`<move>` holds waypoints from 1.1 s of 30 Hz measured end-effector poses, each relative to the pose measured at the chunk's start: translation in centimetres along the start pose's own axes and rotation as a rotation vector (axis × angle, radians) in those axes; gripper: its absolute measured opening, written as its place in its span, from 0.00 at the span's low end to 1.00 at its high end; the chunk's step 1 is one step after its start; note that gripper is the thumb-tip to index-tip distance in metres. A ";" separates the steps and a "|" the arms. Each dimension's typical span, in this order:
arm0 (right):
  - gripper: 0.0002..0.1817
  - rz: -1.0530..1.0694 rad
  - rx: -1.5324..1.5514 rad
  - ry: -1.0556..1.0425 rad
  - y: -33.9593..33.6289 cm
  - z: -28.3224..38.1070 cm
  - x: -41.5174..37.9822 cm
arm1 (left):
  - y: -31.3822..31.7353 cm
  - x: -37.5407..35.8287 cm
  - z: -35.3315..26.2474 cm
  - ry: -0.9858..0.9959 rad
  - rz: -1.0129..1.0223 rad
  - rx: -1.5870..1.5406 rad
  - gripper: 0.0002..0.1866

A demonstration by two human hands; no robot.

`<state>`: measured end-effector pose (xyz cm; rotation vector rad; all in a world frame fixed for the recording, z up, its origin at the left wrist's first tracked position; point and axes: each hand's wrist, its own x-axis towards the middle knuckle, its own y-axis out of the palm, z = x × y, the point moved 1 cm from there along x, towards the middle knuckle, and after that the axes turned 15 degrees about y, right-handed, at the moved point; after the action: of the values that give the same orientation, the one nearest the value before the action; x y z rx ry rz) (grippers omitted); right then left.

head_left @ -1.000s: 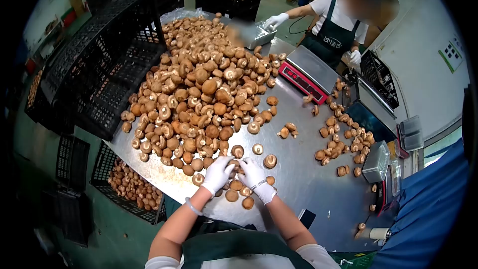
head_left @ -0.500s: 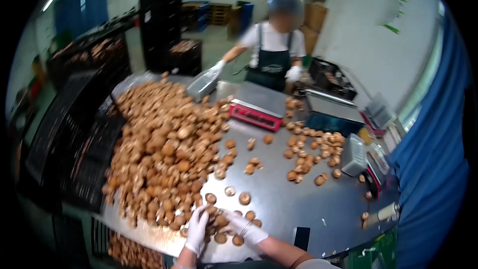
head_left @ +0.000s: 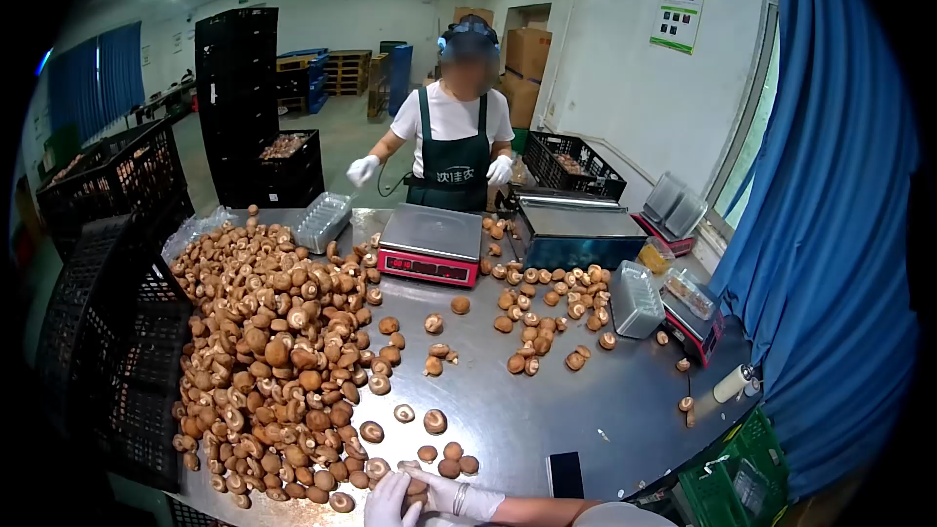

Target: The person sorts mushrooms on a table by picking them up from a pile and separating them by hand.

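At the bottom edge, my gloved left hand [head_left: 388, 502] and my gloved right hand [head_left: 455, 496] come together around brown mushrooms [head_left: 417, 490]. The fingers of both curl in on them from either side; the lower part of the hands is cut off by the frame. Just beyond my right hand sit a few loose mushrooms [head_left: 452, 459]. To the left spreads a big heap of mushrooms [head_left: 283, 351] with pale stems and brown caps.
A red scale [head_left: 429, 268] stands mid-table, before a co-worker [head_left: 454, 137] in a green apron. Clear trays [head_left: 322, 222] lie by the heap. More mushrooms [head_left: 547, 307] are right of centre, near a wrapping machine [head_left: 576, 234]. A phone [head_left: 564, 475] lies at the front edge; black crates [head_left: 146, 371] stand left.
The view has turned and levelled, so my hands appear lower, still close together at the mushrooms. The co-worker has let go of the clear trays, which now rest beside the heap.
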<state>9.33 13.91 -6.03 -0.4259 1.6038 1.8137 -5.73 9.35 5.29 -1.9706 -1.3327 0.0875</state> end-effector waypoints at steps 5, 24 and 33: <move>0.26 -0.053 -0.023 0.079 3.0 -0.8 -4.1 | 0.6 -1.1 0.4 0.089 0.004 0.065 0.21; 0.20 0.073 0.136 -0.082 2.5 -1.2 -1.8 | 1.8 -0.6 1.9 0.104 0.125 0.386 0.46; 0.24 0.066 0.133 -0.188 -0.4 -0.3 -5.0 | -0.2 -4.2 4.1 -0.012 -0.054 0.359 0.32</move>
<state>13.15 12.33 -3.22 -0.1387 1.6108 1.7268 -9.64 8.11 1.01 -1.6333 -1.2767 0.2922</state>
